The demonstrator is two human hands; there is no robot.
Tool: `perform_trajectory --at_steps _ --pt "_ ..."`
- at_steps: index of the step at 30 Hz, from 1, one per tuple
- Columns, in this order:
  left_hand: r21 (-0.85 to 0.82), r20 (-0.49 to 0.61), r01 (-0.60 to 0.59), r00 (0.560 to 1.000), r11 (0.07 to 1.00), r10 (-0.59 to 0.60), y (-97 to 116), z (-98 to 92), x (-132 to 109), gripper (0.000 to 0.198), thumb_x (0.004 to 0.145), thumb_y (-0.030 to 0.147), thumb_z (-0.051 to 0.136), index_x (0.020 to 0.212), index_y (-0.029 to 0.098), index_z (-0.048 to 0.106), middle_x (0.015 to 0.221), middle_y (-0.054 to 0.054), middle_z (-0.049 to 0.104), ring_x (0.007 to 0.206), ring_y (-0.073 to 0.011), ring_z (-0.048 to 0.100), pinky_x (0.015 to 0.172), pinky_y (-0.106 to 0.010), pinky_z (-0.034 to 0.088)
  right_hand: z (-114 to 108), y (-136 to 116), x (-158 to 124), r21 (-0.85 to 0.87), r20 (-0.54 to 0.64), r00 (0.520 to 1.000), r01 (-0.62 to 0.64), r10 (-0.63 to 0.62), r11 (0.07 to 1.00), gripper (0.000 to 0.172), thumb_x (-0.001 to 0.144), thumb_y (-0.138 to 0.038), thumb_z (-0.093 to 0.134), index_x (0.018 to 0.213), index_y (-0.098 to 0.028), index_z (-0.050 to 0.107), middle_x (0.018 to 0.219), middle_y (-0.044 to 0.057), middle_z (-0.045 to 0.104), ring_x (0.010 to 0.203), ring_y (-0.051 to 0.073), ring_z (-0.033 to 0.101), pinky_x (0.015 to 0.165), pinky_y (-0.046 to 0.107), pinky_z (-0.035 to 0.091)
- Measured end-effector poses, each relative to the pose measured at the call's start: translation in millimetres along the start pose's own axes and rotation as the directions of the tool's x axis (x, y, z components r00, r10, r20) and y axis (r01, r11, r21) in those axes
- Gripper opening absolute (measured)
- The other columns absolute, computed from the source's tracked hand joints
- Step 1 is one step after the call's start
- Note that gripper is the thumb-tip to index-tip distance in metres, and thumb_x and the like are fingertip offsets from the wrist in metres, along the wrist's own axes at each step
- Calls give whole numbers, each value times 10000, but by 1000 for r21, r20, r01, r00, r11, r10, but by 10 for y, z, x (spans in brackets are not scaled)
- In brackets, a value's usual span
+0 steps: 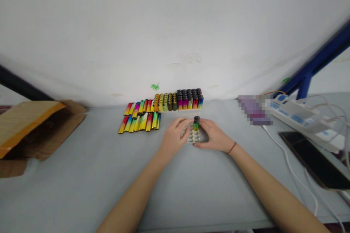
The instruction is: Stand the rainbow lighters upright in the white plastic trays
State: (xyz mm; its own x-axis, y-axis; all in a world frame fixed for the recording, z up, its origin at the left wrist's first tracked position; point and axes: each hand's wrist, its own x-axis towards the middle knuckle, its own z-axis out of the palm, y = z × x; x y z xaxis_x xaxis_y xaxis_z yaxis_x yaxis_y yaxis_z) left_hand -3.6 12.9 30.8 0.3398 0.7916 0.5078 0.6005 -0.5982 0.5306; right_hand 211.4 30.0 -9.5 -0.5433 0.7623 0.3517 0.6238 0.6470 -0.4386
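A small white tray [193, 139] with rows of round holes sits on the table between my hands. A few lighters with black tops and green-yellow bodies [196, 125] stand upright in its right-hand column. My left hand [174, 134] is curled round the tray's left side, its fingers reaching over the holes. On the other side my right hand [217, 137] grips the tray, thumb at the near corner and fingers behind the standing lighters. My fingers partly hide the tray's far end.
Behind are black-topped lighters [190, 98] and gold-topped lighters [165, 102] in upright blocks. Shiny multicoloured lighter sleeves [139, 122] lie left of them. An open cardboard box [41, 127] stands far left. At right are a power strip [303, 114], a phone [314, 158], a pixelated item [254, 110] and white cables [287, 160].
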Motion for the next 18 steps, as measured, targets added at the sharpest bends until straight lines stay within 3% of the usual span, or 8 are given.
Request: perform_trajectory --at_steps 5,9,12,14,16,18 --pt "2 -74 87 993 996 -87 -172 -204 21 261 931 227 487 1111 198 672 1077 -84 695 980 -195 652 952 -357 510 -8 5 -4 -10 14 1000 11 -11 1000 821 714 -552 755 1368 -135 486 1368 217 566 1262 372 535 1072 556 408" --pt "149 -237 261 946 954 -222 -461 -634 34 251 915 269 490 1004 172 703 981 -86 718 896 -205 651 895 -346 508 -13 4 -9 -17 16 1000 16 -16 1000 808 732 -570 737 1365 -131 492 1367 221 567 1265 376 534 1078 565 403" --pt "271 -466 537 800 799 -379 -736 -1052 -62 324 911 281 451 1059 142 704 1011 -120 718 842 -230 645 872 -380 502 -15 1 -10 -25 19 1000 14 -13 1000 794 737 -572 733 1352 -124 503 1360 221 570 1254 372 542 1074 556 414" --pt "336 -528 702 693 628 -492 -919 -1273 -174 340 888 259 455 1072 127 709 1025 -150 711 854 -261 648 868 -415 493 -15 -1 -11 -29 16 1000 13 -13 1000 787 740 -576 729 1344 -121 509 1353 224 574 1246 372 547 1065 554 422" --pt "370 -474 794 608 482 -638 -1081 -1400 -291 337 877 310 496 1048 129 723 1019 -169 710 898 -301 653 826 -422 497 -12 0 -13 -35 14 1000 17 -16 999 773 747 -580 721 1335 -121 517 1345 226 579 1242 372 549 1059 557 426" --pt "388 -372 829 540 402 -755 -1211 -1433 -381 399 878 431 515 1028 135 738 1002 -177 714 936 -333 652 795 -422 498 -8 3 -17 -43 16 1000 19 -18 999 765 754 -582 714 1327 -112 520 1341 233 580 1239 374 550 1055 561 427"
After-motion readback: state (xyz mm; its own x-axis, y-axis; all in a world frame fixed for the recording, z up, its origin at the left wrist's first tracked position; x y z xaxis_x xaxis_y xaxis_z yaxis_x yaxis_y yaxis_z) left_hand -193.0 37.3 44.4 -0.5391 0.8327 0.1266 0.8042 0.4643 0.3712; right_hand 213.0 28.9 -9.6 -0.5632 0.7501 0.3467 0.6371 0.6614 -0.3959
